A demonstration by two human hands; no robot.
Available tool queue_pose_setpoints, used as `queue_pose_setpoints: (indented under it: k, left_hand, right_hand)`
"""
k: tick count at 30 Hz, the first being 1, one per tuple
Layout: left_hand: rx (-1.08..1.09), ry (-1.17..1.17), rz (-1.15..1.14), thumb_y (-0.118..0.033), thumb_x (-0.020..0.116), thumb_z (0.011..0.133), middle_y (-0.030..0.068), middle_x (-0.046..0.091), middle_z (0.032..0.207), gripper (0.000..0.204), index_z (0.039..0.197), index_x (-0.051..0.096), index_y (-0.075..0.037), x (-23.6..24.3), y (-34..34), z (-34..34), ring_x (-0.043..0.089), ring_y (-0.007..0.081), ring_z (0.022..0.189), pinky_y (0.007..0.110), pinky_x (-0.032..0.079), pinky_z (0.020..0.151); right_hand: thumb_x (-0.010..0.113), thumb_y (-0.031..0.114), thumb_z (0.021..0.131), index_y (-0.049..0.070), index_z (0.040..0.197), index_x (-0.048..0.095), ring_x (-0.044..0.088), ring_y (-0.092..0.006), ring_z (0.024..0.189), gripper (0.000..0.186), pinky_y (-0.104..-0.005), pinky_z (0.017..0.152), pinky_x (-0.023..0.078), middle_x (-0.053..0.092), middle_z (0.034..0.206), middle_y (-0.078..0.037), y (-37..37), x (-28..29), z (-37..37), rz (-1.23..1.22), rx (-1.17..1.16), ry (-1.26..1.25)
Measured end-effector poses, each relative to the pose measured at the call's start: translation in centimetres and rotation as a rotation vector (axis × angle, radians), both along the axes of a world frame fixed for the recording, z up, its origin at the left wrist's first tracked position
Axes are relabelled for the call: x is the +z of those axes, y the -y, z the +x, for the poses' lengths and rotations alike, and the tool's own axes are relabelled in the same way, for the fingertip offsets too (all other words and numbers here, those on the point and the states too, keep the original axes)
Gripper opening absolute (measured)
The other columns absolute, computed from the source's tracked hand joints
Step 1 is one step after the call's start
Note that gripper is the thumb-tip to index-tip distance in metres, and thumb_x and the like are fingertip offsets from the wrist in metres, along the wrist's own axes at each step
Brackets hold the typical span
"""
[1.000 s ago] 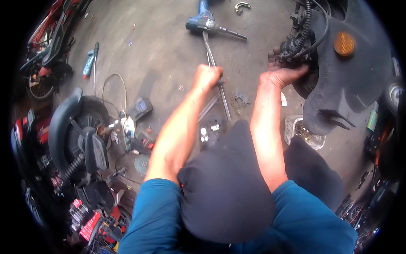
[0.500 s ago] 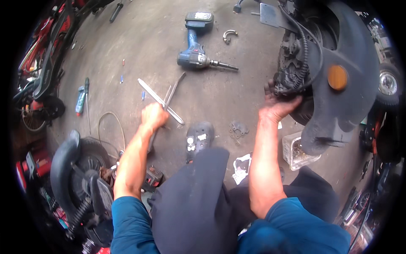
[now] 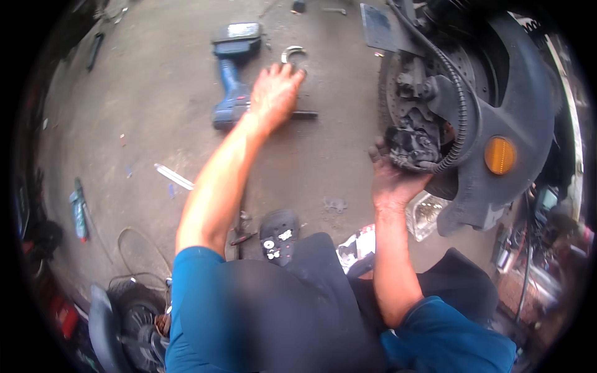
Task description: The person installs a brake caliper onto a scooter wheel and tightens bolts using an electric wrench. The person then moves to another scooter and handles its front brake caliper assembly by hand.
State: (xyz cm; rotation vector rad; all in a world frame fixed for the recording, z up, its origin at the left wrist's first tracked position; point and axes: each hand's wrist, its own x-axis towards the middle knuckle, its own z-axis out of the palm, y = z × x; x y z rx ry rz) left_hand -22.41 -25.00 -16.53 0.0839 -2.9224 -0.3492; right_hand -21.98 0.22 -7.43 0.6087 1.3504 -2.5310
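My left hand (image 3: 273, 96), fingers apart and somewhat blurred, is over the front end of a blue cordless impact driver (image 3: 229, 81) lying on the floor with a long socket fitted. Just beyond my fingertips lies a curved silver metal part (image 3: 292, 51). My right hand (image 3: 401, 180) cups a dark brake caliper (image 3: 410, 140) from below, at a scooter wheel with a brake disc (image 3: 388, 93). A corrugated cable runs from the caliper, beside a grey-black fender (image 3: 522, 143) carrying an orange reflector (image 3: 499, 155).
A pale metal bar (image 3: 174, 177) and a teal tool (image 3: 79, 211) lie at left. A small bracket (image 3: 336, 205), my clog (image 3: 277, 236) and a clear plastic tub (image 3: 423, 227) are lower centre and right. A second wheel (image 3: 130, 320) and a looped hose sit at lower left.
My left hand has left the crossed metal bars, opened and moved up and right onto the impact driver. My right hand stays at the caliper; the view has shifted.
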Motion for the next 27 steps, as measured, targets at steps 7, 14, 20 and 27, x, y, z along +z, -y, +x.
queue_pose_setpoints:
  k: [7,14,20,27]
  left_hand:
    - [-0.125,0.143,-0.186,-0.011,0.051,0.079,0.0134,0.056,0.107,0.022,0.098,0.062,-0.006,-3.2,1.4,-5.9,0.051,0.0294,0.106,0.040,0.042,0.088]
    - [-0.198,0.061,-0.221,-0.012,0.051,0.078,0.0108,0.059,0.099,0.015,0.085,0.064,-0.008,-3.9,2.1,-6.1,0.054,0.0260,0.100,0.037,0.043,0.083]
    - [0.042,-0.086,0.102,-0.009,0.053,0.079,0.0146,0.062,0.090,0.018,0.092,0.065,-0.010,-3.4,-0.2,-5.0,0.060,0.0328,0.084,0.041,0.048,0.074]
    - [0.286,0.033,1.943,-0.011,0.052,0.086,0.0057,0.062,0.081,0.027,0.108,0.061,0.001,2.7,-8.6,-1.4,0.057,0.0128,0.067,0.027,0.048,0.064]
  right_hand:
    - [0.041,0.064,0.083,0.013,0.122,0.051,0.059,-0.0345,0.095,0.065,-0.0482,0.084,0.047,0.059,0.113,-0.011,-1.2,0.1,0.2,-0.012,0.022,-0.035]
    - [0.049,0.057,0.082,0.011,0.126,0.050,0.051,-0.0402,0.110,0.063,-0.0538,0.091,0.043,0.054,0.123,-0.017,-1.5,0.4,0.1,-0.183,0.074,-0.014]
    - [0.060,0.053,0.078,0.006,0.128,0.047,0.044,-0.0437,0.119,0.070,-0.0566,0.097,0.038,0.048,0.129,-0.022,-2.1,-0.4,-0.6,-0.420,0.148,-0.044]
    - [0.069,0.049,0.071,0.006,0.130,0.045,0.034,-0.0452,0.127,0.076,-0.0590,0.108,0.022,0.045,0.132,-0.021,-1.6,0.7,-0.4,-0.408,0.031,0.013]
